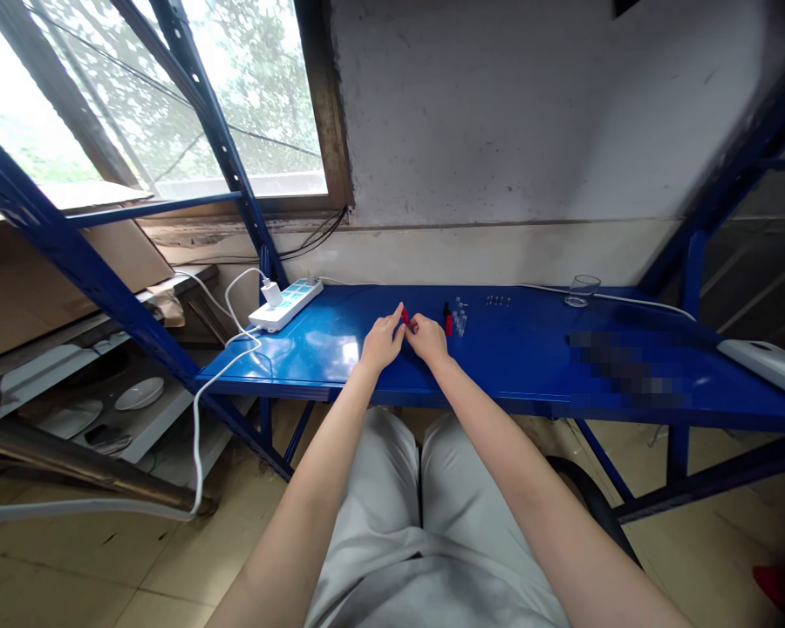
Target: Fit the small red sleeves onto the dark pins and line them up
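Note:
My left hand [383, 340] and my right hand [427, 338] meet above the middle of the blue table. Between their fingertips is a small red piece [405, 316], too small to name more exactly. The left fingers are stretched along its side, with the thumb close to the right hand. My right hand is closed in a pinch at its lower end. Just right of the hands stand a black piece [446, 309], another red piece [448, 325] and several small clear pieces [460, 319]. Farther right lies a row of several tiny metallic parts [497, 302].
The blue table [529, 366] bears a white power strip [288, 305] with a plugged-in cable at left. Toward the right are a drinking glass [582, 291], a dark blurred-out object [628, 371] and a white object [768, 362]. Blue frame posts flank the table.

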A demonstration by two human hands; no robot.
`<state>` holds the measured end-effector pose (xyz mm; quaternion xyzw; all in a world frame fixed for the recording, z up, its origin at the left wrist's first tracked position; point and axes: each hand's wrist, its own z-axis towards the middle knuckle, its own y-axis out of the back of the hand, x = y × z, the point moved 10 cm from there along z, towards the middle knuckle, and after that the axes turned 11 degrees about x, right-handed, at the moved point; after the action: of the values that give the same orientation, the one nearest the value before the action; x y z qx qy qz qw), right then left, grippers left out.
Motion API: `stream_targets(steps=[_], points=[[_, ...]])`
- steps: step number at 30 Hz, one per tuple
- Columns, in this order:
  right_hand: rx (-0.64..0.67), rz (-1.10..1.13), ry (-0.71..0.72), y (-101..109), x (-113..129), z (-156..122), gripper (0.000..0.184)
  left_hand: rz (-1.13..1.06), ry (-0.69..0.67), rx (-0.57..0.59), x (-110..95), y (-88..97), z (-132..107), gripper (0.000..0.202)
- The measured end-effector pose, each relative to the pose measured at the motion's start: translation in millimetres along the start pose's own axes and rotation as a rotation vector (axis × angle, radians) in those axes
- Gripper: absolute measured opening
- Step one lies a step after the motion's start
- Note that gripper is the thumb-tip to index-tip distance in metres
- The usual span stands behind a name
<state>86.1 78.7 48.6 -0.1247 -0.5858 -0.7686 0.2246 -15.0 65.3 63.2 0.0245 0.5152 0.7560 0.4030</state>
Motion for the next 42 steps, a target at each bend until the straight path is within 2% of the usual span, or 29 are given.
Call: stream_targets(steps=[4,8,11,15,18,25,31,34,37,42], points=[[-0.017,0.031,0.008,1.1,-0.6,0.3,0.016,-0.01,-0.016,0.021,2.7,-5.6,2.6,0.049],[-0.02,0.056,0.007,1.2,-2.0,0.4,0.017,-0.047,-0.005,-0.013,6.9,-4.2,2.8,0.045],[-0.023,0.072,0.007,1.7,-2.8,0.2,0.015,-0.144,0.036,-0.096,14.6,4.6,0.7,0.038],[-0.018,0.091,0.072,0.8,2.2,0.7,0.012,-0.345,0.17,-0.253,36.5,20.3,-6.4,0.027],[-0.013,0.097,0.14,-1.4,8.0,0.7,0.013,-0.469,0.216,-0.299,47.6,23.5,-8.7,0.027],[-0.045,0.061,0.203,3.1,17.5,-4.6,0.016,-0.609,0.207,-0.258,55.0,12.4,-3.6,0.026],[-0.08,0.03,0.203,9.3,18.9,-7.3,0.015,-0.685,0.221,-0.133,51.8,1.8,3.0,0.026],[-0.083,0.03,0.189,7.3,14.7,-5.5,0.016,-0.67,0.228,-0.093,52.4,1.6,10.0,0.026],[-0.099,0.056,0.168,7.3,9.3,-4.4,0.018,-0.586,0.271,-0.079,62.4,4.7,20.1,0.027],[-0.137,0.093,0.139,14.0,4.8,-6.5,0.023,-0.174,0.438,-0.061,90.5,15.1,29.2,0.02]])
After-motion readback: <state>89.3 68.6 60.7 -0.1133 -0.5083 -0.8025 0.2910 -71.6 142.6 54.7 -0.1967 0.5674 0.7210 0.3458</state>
